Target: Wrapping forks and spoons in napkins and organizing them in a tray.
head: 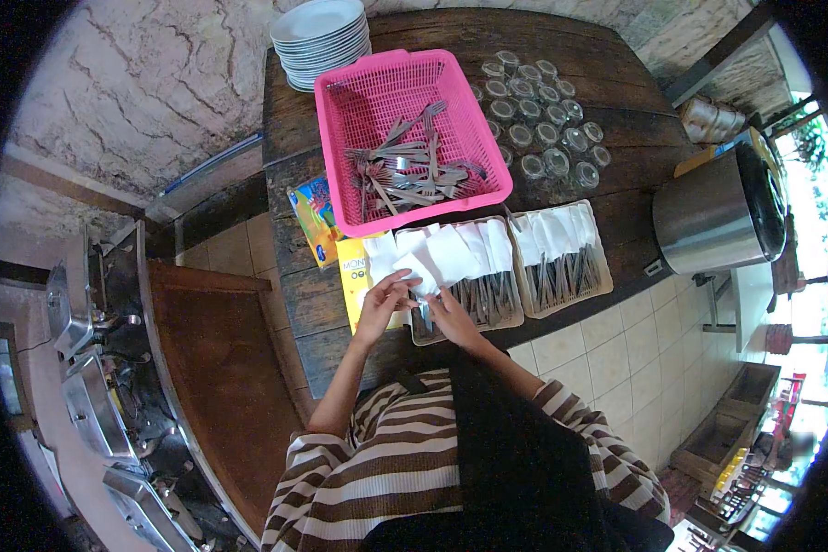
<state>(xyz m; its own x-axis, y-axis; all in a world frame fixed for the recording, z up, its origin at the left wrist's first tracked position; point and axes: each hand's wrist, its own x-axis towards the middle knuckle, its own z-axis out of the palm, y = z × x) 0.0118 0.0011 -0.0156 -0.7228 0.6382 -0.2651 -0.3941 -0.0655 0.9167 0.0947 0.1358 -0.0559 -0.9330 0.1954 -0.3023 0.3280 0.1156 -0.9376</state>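
Observation:
My right hand (453,319) pinches the lower end of a white paper napkin or sleeve (414,268), with shiny cutlery handles (422,319) just beneath. At the napkin's left side is my left hand (384,303), its fingers bent and partly spread; whether they grip its edge cannot be told. Both hands are over the near left end of a light plastic tray (523,319). White-wrapped cutlery (486,293) fills that tray, metal handles towards me. A second tray (597,293) to the right holds similar wrapped cutlery (562,276).
Beyond the trays, a pink plastic basket (469,103) holds loose forks and other cutlery (414,172). Stacked white plates (317,41), several glass jars (545,131) and a large metal pot (711,207) surround it. Colourful packets (314,214) lie left on the wooden table (303,290).

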